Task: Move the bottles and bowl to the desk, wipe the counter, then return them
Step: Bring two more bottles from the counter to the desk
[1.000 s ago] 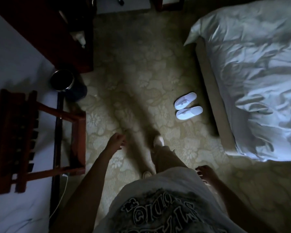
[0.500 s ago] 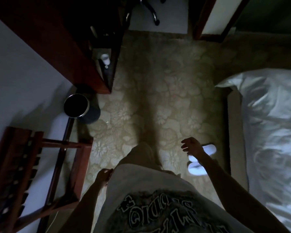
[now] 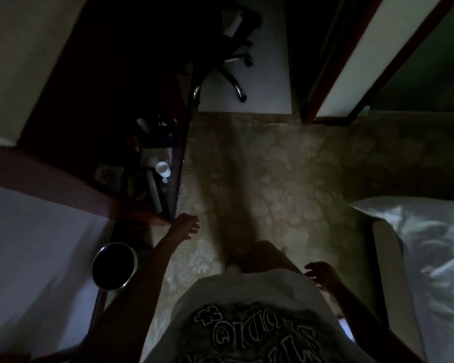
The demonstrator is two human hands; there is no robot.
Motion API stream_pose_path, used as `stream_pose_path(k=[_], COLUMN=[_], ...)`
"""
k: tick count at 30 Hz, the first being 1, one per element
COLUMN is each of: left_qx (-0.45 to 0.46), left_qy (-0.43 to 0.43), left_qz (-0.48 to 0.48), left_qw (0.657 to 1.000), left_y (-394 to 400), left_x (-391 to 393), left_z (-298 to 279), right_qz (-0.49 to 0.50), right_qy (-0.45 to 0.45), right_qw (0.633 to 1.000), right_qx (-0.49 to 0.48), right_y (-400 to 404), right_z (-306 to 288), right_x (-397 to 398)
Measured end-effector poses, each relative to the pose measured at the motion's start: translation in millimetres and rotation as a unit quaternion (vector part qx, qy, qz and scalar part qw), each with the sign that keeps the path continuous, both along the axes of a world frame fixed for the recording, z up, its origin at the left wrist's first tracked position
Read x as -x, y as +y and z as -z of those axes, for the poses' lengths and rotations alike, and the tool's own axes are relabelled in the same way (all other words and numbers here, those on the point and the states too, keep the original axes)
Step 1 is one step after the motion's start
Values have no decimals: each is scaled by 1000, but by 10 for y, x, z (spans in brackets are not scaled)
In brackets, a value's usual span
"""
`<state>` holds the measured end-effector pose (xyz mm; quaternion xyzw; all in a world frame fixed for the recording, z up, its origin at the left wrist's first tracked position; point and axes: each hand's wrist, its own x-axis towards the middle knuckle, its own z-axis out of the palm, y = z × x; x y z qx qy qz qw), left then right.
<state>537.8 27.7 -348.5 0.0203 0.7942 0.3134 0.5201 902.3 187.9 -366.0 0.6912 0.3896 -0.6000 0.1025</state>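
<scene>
**A:** Dim room, patterned carpet (image 3: 286, 179) underfoot, and a bed with rumpled white bedding (image 3: 435, 252) along the right edge. What sits on the left?

**B:** Dark wooden counter (image 3: 131, 163) against the wall, with a round metal-rimmed bin (image 3: 114, 265) on the floor just beside its near end. Farther ahead the carpet stops at a paler floor where a wheeled office chair (image 3: 233, 64) stands, and a red-framed doorway or panel (image 3: 351, 74) rises to the right of that.

**A:** And the hands?

**B:** Left hand (image 3: 185, 226) is out in front, close to the counter's near corner, fingers (image 3: 193, 229) loosely spread and holding nothing; whether it touches the wood I cannot tell. Right hand (image 3: 323, 275) hangs low by the hip, over the carpet near the bed's edge, fingers parted and slack, also empty.

**A:** Anything of the task's things in sight?

**B:** On the counter's outer edge a small white cup or bowl (image 3: 163, 169) stands upright, rim up. Behind it are several dark shapes, possibly bottles (image 3: 152, 127), but it is too murky to say which is which.

**A:** The person?

**B:** Pale T-shirt with a dark printed graphic (image 3: 247, 331) fills the bottom of the view, and one leg (image 3: 262, 258) steps forward on the carpet.
</scene>
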Motion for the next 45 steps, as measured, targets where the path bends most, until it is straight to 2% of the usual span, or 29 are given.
stream_pose_path(k=[3, 6, 8, 10, 13, 16, 18, 22, 25, 27, 30, 33, 34, 37, 39, 42, 45], left_qx=[-38, -69, -92, -132, -230, -309, -318, -307, -270, -248, -217, -203, -193, -160, -123, -38, 51], left_qy=[12, 15, 13, 53, 156, 252, 323, 433, 460, 474, 481, 471, 469, 474, 502, 547, 572], left_qz=[-27, -78, -136, -172, -192, -274, -286, -334, -381, -394, -392, -421, -432, -450, -450, -421, -400], left_qw=[999, 994, 986, 975, 941, 875, 844, 779, 755, 747, 754, 748, 746, 740, 728, 723, 715], left_y=[710, 1191, 1498, 1737, 2020, 2216, 2248, 2112, 1933, 1840, 1795, 1823, 1840, 1906, 1934, 1900, 1787], left_x=[698, 1153, 1431, 1702, 2119, 2622, 2900, 3738, 4343, 4651, 5038, 5342, 5435, 5721, 5902, 6162, 6371], left_z=[-193, -201, -436, -798, -1460, -2237, -2680, -3259, -3466, -3579, -3725, -3814, -3813, -3789, -3795, -3835, -3871], right_qz=[-27, -64, -102, -122, -209, -243, -271, -328, -415, -481, -593, -683, -713, -784, -807, -805, -815], right_qy=[23, 92, 134, 205, 280, 407, 453, 569, 615, 610, 568, 512, 493, 455, 440, 458, 456], right_qw=[999, 992, 983, 964, 919, 849, 813, 696, 586, 514, 374, 316, 283, 143, 62, -11, -53], right_qx=[-34, -60, -77, -113, -183, -233, -246, -289, -327, -363, -431, -414, -410, -397, -388, -377, -354], right_y=[687, 1450, 1953, 2333, 2766, 2946, 2969, 3030, 2974, 2999, 3047, 3011, 2972, 2827, 2750, 2723, 2696], right_z=[19, 2, -105, -270, -745, -1492, -1934, -2679, -3131, -3305, -3509, -3700, -3745, -3780, -3773, -3745, -3762], right_x=[886, 1920, 2725, 3526, 4731, 5859, 6346, 7428, 8115, 8551, 9100, 9505, 9627, 9978, 10144, 10307, 10403])
